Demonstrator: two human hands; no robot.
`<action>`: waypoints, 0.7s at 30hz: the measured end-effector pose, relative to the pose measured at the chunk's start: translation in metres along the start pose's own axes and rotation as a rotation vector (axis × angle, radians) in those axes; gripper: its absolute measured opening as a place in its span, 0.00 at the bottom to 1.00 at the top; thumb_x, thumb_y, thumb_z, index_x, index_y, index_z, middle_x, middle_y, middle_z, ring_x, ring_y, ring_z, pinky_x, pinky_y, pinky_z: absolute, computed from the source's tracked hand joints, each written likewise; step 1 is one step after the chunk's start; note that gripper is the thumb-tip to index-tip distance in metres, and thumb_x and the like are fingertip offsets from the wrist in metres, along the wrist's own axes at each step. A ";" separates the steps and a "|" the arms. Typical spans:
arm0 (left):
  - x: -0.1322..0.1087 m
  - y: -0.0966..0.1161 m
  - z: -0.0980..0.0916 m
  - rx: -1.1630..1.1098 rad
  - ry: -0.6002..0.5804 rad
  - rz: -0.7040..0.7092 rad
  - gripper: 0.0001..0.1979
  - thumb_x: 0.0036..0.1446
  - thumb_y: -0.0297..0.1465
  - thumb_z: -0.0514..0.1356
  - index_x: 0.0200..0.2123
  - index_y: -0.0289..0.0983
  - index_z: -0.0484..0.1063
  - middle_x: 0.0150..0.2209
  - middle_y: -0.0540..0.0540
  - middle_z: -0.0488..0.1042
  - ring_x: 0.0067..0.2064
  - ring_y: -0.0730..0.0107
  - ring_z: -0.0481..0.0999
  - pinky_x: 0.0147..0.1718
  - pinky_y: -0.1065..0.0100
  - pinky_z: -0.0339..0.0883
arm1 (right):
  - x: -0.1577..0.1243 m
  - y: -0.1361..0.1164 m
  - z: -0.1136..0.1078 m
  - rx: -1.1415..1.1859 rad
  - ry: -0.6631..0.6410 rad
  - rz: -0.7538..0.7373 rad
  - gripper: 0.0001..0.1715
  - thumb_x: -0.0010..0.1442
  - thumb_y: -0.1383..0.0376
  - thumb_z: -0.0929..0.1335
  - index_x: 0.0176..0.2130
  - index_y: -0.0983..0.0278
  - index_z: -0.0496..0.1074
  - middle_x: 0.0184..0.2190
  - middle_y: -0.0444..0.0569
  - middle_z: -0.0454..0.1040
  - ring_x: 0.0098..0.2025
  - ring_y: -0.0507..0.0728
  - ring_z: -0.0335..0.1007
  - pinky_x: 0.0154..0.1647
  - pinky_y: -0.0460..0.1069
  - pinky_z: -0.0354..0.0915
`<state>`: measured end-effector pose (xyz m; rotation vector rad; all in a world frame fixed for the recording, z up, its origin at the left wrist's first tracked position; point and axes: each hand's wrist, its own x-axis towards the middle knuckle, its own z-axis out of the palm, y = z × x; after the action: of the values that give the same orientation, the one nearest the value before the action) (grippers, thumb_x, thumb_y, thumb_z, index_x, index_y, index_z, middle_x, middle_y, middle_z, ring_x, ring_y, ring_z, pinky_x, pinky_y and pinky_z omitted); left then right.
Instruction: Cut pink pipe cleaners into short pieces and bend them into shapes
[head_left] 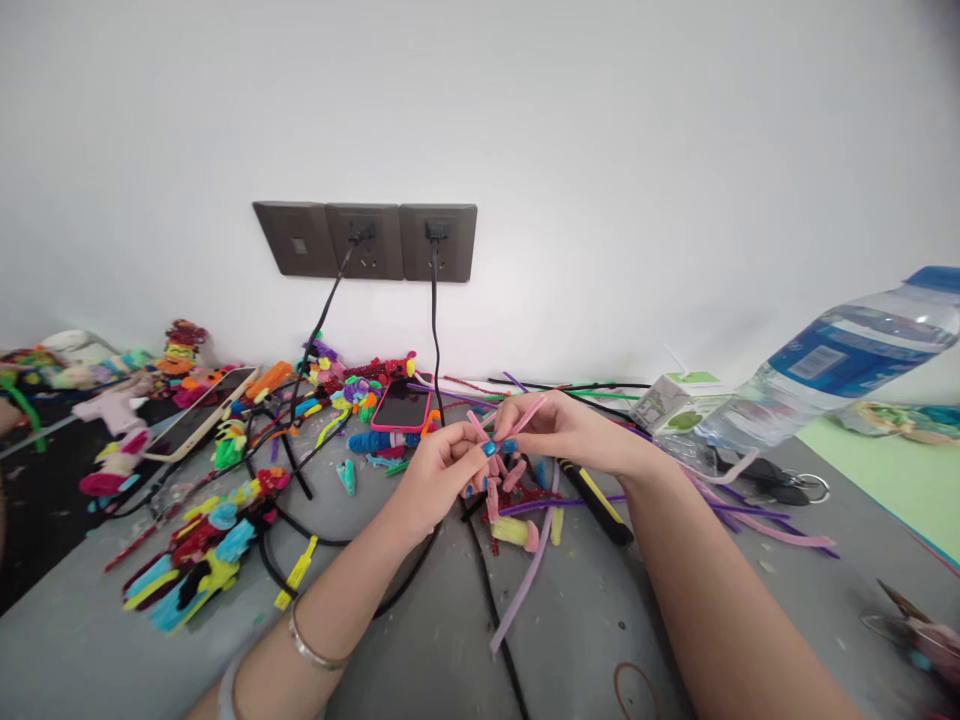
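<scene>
My left hand (454, 462) and my right hand (551, 430) meet above the grey table, both pinching a pink pipe cleaner (529, 414). Its two ends stick up in a V from between the fingertips. Pink coiled pieces hang just below my fingers; whether they are joined to it I cannot tell. Under the hands lies a pale yellow fuzzy piece with a pink tip (514, 532). A long lilac pipe cleaner (529, 580) runs toward the table's front. Beside my right wrist rests a tool with a black and yellow handle (598, 503).
Finished pipe-cleaner figures (199, 560) crowd the left side, near a phone (202, 410). A red-cased phone (403, 405) lies behind the hands. Black cables (435, 330) run from the wall sockets (367, 242). At right stand a drink carton (679, 402) and a water bottle (832, 360); scissors (900, 605) lie nearer.
</scene>
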<state>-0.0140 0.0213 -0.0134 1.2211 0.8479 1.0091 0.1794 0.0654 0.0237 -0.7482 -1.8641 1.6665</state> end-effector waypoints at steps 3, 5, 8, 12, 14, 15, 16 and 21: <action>0.001 -0.002 -0.002 -0.028 0.006 -0.012 0.15 0.55 0.42 0.64 0.33 0.34 0.70 0.19 0.55 0.66 0.21 0.80 0.61 0.22 0.75 0.55 | -0.001 -0.002 -0.003 -0.007 0.085 -0.066 0.12 0.58 0.59 0.74 0.33 0.65 0.73 0.31 0.46 0.74 0.34 0.53 0.72 0.38 0.49 0.68; 0.001 -0.003 -0.002 -0.054 -0.004 -0.030 0.15 0.55 0.41 0.64 0.33 0.34 0.70 0.19 0.55 0.66 0.21 0.80 0.62 0.21 0.75 0.55 | -0.002 -0.004 -0.004 0.001 0.123 -0.095 0.12 0.57 0.59 0.74 0.32 0.65 0.72 0.31 0.46 0.74 0.34 0.53 0.71 0.39 0.49 0.67; -0.001 -0.002 -0.002 -0.076 -0.040 -0.050 0.15 0.54 0.41 0.65 0.32 0.34 0.71 0.20 0.55 0.66 0.20 0.80 0.62 0.20 0.75 0.54 | -0.003 -0.006 -0.005 0.011 0.128 -0.113 0.12 0.58 0.59 0.74 0.32 0.64 0.72 0.34 0.47 0.74 0.37 0.54 0.72 0.42 0.51 0.67; -0.003 0.001 0.000 -0.048 -0.126 -0.089 0.15 0.53 0.40 0.65 0.31 0.34 0.70 0.19 0.54 0.66 0.21 0.78 0.64 0.22 0.74 0.58 | -0.001 -0.005 -0.004 0.020 0.057 -0.138 0.10 0.60 0.60 0.73 0.33 0.65 0.73 0.38 0.50 0.75 0.40 0.55 0.72 0.44 0.52 0.68; -0.004 0.003 0.000 -0.016 -0.179 -0.104 0.14 0.53 0.39 0.65 0.30 0.34 0.70 0.19 0.53 0.68 0.21 0.77 0.66 0.24 0.73 0.59 | -0.001 -0.004 -0.004 0.030 0.007 -0.138 0.11 0.60 0.59 0.73 0.34 0.65 0.72 0.39 0.51 0.75 0.40 0.56 0.73 0.43 0.52 0.69; -0.004 0.004 0.000 0.001 -0.206 -0.108 0.13 0.53 0.38 0.65 0.29 0.34 0.70 0.19 0.52 0.69 0.21 0.77 0.66 0.24 0.73 0.60 | -0.001 -0.003 -0.003 0.034 -0.014 -0.126 0.12 0.59 0.59 0.73 0.34 0.65 0.72 0.40 0.52 0.75 0.40 0.56 0.73 0.42 0.52 0.70; -0.005 0.004 0.000 0.016 -0.230 -0.113 0.12 0.54 0.37 0.65 0.28 0.34 0.70 0.19 0.52 0.69 0.21 0.77 0.66 0.25 0.73 0.60 | -0.001 -0.003 -0.003 0.038 -0.033 -0.105 0.12 0.59 0.59 0.73 0.34 0.65 0.72 0.42 0.52 0.75 0.40 0.55 0.73 0.41 0.51 0.70; -0.006 0.005 0.000 0.055 -0.290 -0.165 0.09 0.54 0.33 0.63 0.27 0.34 0.69 0.19 0.51 0.70 0.21 0.78 0.65 0.25 0.73 0.59 | -0.002 -0.003 -0.003 0.020 -0.077 -0.045 0.10 0.59 0.61 0.73 0.35 0.65 0.71 0.38 0.50 0.76 0.38 0.54 0.74 0.39 0.50 0.70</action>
<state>-0.0168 0.0155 -0.0081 1.2844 0.7375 0.6610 0.1827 0.0653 0.0271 -0.6374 -1.9001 1.7046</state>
